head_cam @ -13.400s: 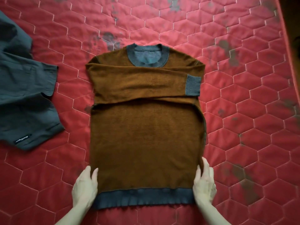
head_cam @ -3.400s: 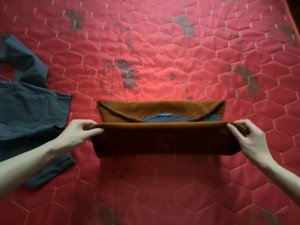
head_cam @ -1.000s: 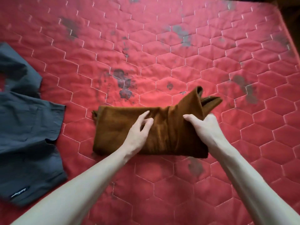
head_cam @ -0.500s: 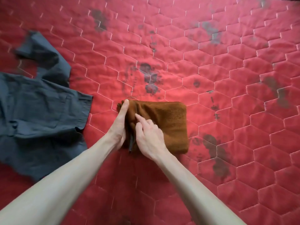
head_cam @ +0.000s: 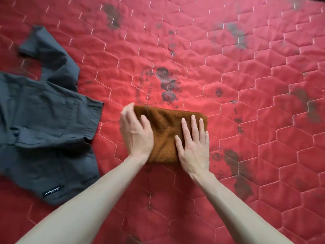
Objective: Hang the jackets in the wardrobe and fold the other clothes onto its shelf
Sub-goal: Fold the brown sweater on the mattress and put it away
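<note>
The fingers [head_cam: 191, 124] of the right hand [head_cam: 193, 148] lie straight and slightly spread, pressing flat on the brown sweater [head_cam: 167, 131]; the left hand [head_cam: 136, 132] rests on its left edge, fingers loosely bent over the corner. A second ago the sweater was a long band; it is now a compact rectangle on the red mattress [head_cam: 246, 85]. Folding appears complete, leaving the shelf transfer. A grey shirt [head_cam: 44, 129] lies unfolded, well left of the sweater.
</note>
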Motion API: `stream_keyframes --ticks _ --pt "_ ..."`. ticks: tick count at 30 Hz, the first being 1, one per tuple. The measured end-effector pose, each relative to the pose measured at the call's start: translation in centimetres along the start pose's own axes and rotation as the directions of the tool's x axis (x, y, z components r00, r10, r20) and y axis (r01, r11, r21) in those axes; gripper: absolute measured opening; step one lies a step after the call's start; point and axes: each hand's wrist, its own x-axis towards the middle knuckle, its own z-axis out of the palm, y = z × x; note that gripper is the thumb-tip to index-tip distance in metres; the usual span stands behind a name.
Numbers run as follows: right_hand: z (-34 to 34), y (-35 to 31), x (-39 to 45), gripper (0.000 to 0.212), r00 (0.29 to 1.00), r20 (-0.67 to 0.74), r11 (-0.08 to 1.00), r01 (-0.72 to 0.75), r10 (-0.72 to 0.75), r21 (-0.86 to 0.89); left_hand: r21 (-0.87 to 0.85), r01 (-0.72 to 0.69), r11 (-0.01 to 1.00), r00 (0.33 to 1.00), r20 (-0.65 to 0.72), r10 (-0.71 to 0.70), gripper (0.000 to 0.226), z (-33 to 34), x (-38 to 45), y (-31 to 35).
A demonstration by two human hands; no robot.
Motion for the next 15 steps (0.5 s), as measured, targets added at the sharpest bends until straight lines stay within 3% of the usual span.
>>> stream_keyframes --ticks 2,3,5,8,11,15 --pt "0.9 -0.8 0.3 0.065 0.997 -0.027 0.996 -0.069 0.067 -0.064 0.083 -0.199 0.976 0.968 0.175 0.183 0.048 0.7 -0.6 0.0" --pt "1.2 -1.0 0.4 0.066 0.995 -0.039 0.992 -0.1 0.097 -0.08 0.118 -0.206 0.971 0.953 0.249 0.172 0.052 1.1 -0.8 -0.3" --pt "1.8 -1.2 0.4 0.068 0.99 -0.046 0.985 -0.139 0.135 -0.103 0.141 -0.084 0.986 0.943 0.33 0.033 0.066 1.5 -0.7 -1.2" --pt "2.3 -1.0 0.8 0.07 0.989 -0.033 0.981 -0.146 0.143 -0.127 0.063 0.06 0.996 0.945 0.319 -0.077 0.077 1.7 0.0 -1.6" --pt "2.3 -0.7 0.8 0.071 0.992 -0.014 0.983 -0.128 0.127 -0.132 0.053 0.037 0.998 0.97 0.24 -0.049 0.072 1.6 1.2 -1.3" --pt "2.2 -0.2 0.7 0.071 0.994 -0.02 0.989 -0.109 0.107 -0.105 -0.027 0.133 0.991 0.959 0.256 -0.121 0.056 1.2 3.5 -0.9"
